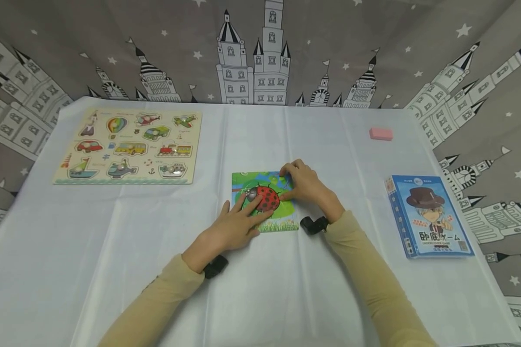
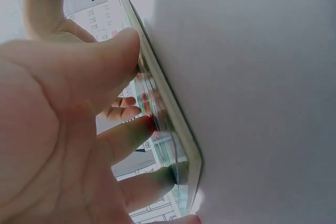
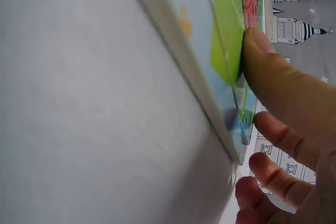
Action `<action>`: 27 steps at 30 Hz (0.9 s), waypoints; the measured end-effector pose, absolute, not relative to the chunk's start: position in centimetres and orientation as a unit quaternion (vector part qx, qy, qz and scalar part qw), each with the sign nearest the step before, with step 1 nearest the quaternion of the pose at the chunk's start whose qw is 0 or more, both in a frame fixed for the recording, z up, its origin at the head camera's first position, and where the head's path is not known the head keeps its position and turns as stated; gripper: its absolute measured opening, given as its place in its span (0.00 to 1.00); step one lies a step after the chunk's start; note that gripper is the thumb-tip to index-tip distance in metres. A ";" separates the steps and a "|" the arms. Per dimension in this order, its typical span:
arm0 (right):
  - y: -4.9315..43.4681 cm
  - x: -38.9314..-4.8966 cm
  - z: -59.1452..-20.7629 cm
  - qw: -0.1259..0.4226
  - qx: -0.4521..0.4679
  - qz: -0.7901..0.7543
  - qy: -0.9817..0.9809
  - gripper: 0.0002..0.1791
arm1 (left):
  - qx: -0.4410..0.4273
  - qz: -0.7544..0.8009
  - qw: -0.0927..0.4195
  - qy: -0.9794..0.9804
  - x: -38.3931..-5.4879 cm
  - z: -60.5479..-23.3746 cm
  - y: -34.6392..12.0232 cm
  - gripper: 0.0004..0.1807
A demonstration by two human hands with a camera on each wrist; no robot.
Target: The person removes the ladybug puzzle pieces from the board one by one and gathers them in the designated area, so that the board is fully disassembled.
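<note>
A square ladybug puzzle (image 1: 265, 225) lies flat near the middle of the white table, with a red, black-spotted ladybug on a green and blue ground. My left hand (image 1: 232, 227) rests on its lower left part, fingers spread and fairly straight over the ladybug. In the left wrist view, the fingertips (image 2: 144, 124) touch the face of the board near its edge. At the upper right corner, my right hand (image 1: 305, 183) has thumb and index finger bent about a corner puzzle piece (image 1: 285, 183). The right wrist view shows the thumb (image 3: 260, 51) against the puzzle's face; the other fingers are curled.
A wooden vehicle puzzle board (image 1: 152, 174) lies at the back left. At the right stands a blue game box (image 1: 434, 217) with a cartoon figure. A small pink block (image 1: 380, 134) is at the back right. A grey castle-print curtain (image 1: 330, 29) hangs behind the table.
</note>
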State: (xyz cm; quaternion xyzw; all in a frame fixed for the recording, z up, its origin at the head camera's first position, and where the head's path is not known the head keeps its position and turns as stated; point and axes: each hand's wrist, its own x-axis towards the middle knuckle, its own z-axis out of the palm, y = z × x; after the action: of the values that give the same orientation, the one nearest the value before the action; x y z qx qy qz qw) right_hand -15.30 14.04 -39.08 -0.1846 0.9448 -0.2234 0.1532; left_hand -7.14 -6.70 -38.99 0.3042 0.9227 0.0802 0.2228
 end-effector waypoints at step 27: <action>15.9 -15.5 -39.9 0.130 -0.171 -0.406 0.888 0.13 | 0.299 0.093 0.215 0.925 -7.2 -39.1 -6.4 0.29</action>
State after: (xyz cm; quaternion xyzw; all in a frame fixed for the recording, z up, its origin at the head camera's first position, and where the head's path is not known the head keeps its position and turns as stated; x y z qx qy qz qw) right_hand -15.48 15.93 -39.93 -0.1713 0.8884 -0.4057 0.1296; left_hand -7.22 -6.38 -39.15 0.2992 0.9251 0.0928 0.2146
